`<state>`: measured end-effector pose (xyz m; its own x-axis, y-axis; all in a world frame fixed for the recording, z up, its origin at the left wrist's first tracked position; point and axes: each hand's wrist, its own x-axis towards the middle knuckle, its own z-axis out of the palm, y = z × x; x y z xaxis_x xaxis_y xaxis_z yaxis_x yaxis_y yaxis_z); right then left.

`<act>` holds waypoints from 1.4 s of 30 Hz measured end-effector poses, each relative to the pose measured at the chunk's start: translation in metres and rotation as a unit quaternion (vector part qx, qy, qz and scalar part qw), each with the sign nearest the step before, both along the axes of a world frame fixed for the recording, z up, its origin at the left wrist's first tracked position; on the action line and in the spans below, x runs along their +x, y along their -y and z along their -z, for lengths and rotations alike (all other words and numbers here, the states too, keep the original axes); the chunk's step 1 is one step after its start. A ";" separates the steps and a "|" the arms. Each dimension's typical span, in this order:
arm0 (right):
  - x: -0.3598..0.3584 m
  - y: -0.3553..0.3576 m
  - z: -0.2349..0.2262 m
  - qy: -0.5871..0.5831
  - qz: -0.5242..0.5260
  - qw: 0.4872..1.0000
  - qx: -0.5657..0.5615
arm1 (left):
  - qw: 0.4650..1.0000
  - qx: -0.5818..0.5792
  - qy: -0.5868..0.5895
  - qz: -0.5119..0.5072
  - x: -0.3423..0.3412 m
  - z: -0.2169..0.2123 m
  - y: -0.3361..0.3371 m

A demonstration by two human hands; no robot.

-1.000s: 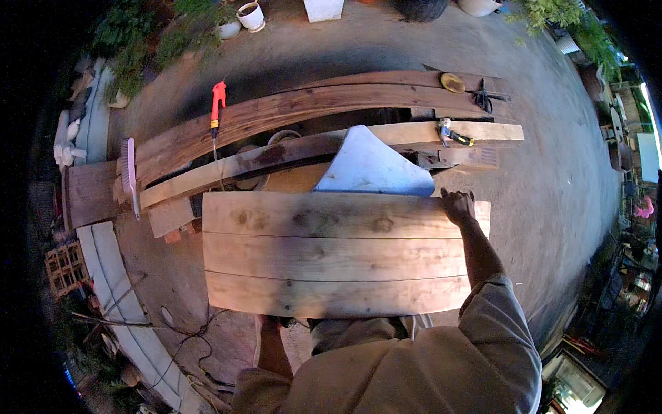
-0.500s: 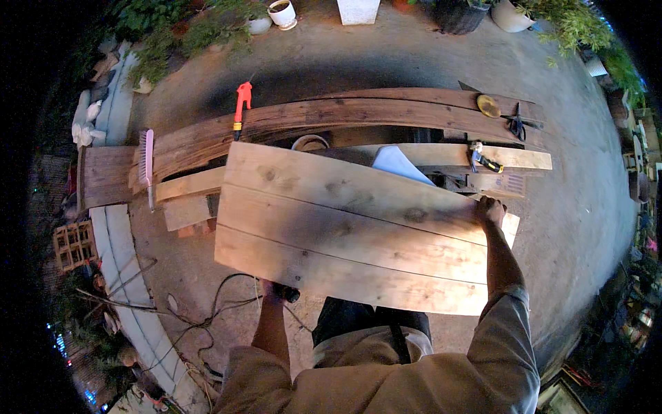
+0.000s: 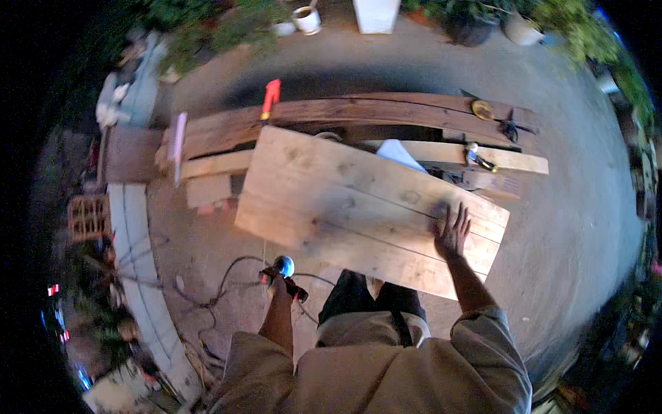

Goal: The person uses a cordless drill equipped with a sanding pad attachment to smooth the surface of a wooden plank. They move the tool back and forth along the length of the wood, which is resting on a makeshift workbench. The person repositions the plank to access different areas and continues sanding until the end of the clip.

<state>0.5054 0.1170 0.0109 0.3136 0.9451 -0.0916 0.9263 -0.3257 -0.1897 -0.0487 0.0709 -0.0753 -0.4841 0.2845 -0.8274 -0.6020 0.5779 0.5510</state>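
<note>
A pale wooden panel (image 3: 365, 207) of joined planks lies in front of me at a slant, its right end nearer to me. My right hand (image 3: 452, 234) rests on top near that end, open, palm down with fingers spread. Left of my knees, my left hand (image 3: 277, 281) is closed on a power tool that looks like an angle grinder (image 3: 298, 291), with a dark and red body. Its round disc (image 3: 283, 264) shows blue-white, just off the panel's near edge. Blur hides the tool's details. What supports the panel is hidden beneath it.
Behind the panel lie long brown boards (image 3: 331, 110), bearing a red air blow gun (image 3: 271, 96), a pink brush (image 3: 179, 145), a yellow tape roll (image 3: 482, 109) and a hammer (image 3: 476, 157). A cable (image 3: 224, 279) loops on the floor at left. Potted plants (image 3: 472, 24) line the far side.
My right hand has let go of the panel's right edge and now lies flat on its top. The panel has turned slightly clockwise. The tool's disc has come into sight at my left hand.
</note>
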 end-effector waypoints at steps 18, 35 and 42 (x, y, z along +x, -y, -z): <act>-0.132 -0.007 -0.035 -0.062 -0.021 0.989 -0.136 | 0.929 0.289 -0.152 0.173 -0.048 -0.191 -0.037; -0.222 -0.109 -0.019 -0.121 0.209 0.934 -0.263 | 0.897 0.111 -0.178 0.390 -0.130 -0.149 -0.112; -0.214 -0.112 -0.016 -0.134 0.187 0.929 -0.290 | 0.889 0.187 -0.155 0.388 -0.137 -0.137 -0.112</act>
<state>0.2918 0.2295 0.0266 0.5034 0.5422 -0.6728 0.6723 -0.7349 -0.0891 -0.1861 0.1834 0.0616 -0.2095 0.8600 -0.4654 0.1119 0.4939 0.8623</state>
